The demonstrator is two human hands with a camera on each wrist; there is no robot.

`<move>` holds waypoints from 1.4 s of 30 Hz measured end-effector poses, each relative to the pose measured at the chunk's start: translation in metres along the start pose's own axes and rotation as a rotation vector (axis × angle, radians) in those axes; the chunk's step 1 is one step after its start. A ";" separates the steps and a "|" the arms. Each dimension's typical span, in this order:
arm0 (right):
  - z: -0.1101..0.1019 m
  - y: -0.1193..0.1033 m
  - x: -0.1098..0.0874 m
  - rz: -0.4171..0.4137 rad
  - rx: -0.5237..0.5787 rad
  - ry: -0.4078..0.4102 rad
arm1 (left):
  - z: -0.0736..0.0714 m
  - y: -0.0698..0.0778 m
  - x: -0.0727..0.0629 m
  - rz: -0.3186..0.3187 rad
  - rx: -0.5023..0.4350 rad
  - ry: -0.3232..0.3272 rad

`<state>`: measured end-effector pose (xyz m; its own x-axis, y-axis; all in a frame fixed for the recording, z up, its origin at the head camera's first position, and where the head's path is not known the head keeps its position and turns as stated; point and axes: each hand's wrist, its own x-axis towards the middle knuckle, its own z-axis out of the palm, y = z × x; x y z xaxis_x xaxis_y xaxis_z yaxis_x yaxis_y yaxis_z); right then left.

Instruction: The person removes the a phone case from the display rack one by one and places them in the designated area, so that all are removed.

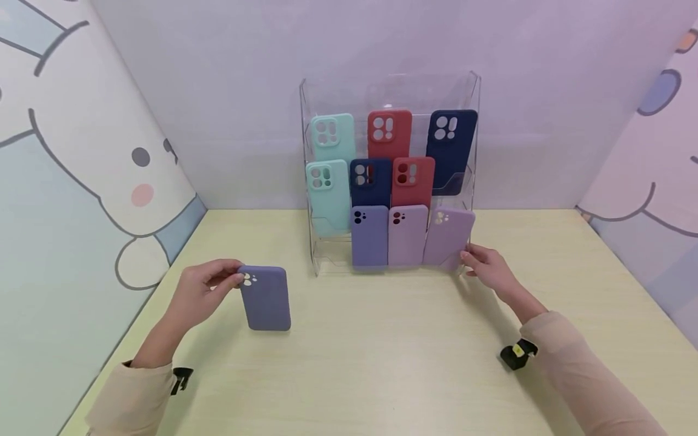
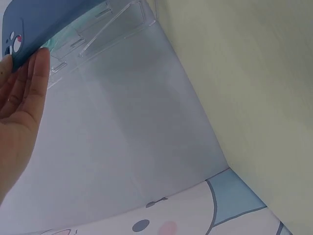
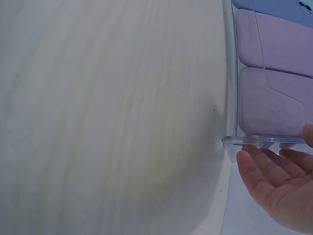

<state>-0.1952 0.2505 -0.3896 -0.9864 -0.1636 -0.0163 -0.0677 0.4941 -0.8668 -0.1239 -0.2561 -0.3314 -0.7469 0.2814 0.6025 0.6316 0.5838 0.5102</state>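
My left hand (image 1: 197, 293) pinches a slate-purple phone case (image 1: 268, 304) by its upper left corner, near the camera cutouts. The case hangs upright over the table, left of a clear acrylic display rack (image 1: 313, 254). In the left wrist view, thumb and fingers meet at the edge of this case (image 2: 46, 22), which looks dark blue there. At the rack's lower right corner, my right hand (image 1: 488, 269) grips the side panel, fingers outside it and thumb in front. That thumb is beside a tilted lilac phone case (image 1: 449, 239) in the bottom tier.
The bottom tier also holds a periwinkle case (image 1: 369, 239) and a pink-lilac case (image 1: 408, 239). Above stand mint cases (image 1: 329, 206), red cases (image 1: 400, 145) and navy cases (image 1: 444, 160). Cartoon-printed panels (image 1: 120, 181) flank the pale wooden table (image 1: 338, 363); a plain wall stands behind.
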 end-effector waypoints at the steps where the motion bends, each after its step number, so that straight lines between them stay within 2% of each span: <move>1: 0.000 0.000 0.000 0.000 0.000 -0.001 | 0.000 0.000 -0.001 -0.009 -0.005 -0.019; 6: 0.000 0.002 0.000 -0.005 -0.003 -0.001 | 0.000 -0.002 -0.004 -0.078 -0.039 -0.110; 20: -0.001 0.003 0.001 -0.015 0.000 -0.003 | 0.006 -0.017 -0.013 -0.259 -0.122 -0.260; 27: -0.001 0.003 0.001 -0.018 0.007 -0.004 | 0.004 -0.025 -0.012 -0.397 -0.168 -0.367; 33: -0.001 0.004 0.001 -0.013 0.013 0.000 | 0.007 -0.036 -0.009 -0.433 -0.192 -0.466; 42: 0.000 0.003 0.001 -0.009 0.016 -0.008 | 0.012 -0.052 -0.007 -0.526 -0.235 -0.555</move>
<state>-0.1960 0.2519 -0.3920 -0.9845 -0.1748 -0.0127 -0.0737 0.4785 -0.8750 -0.1543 -0.2788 -0.3694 -0.9145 0.3878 -0.1153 0.1485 0.5870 0.7959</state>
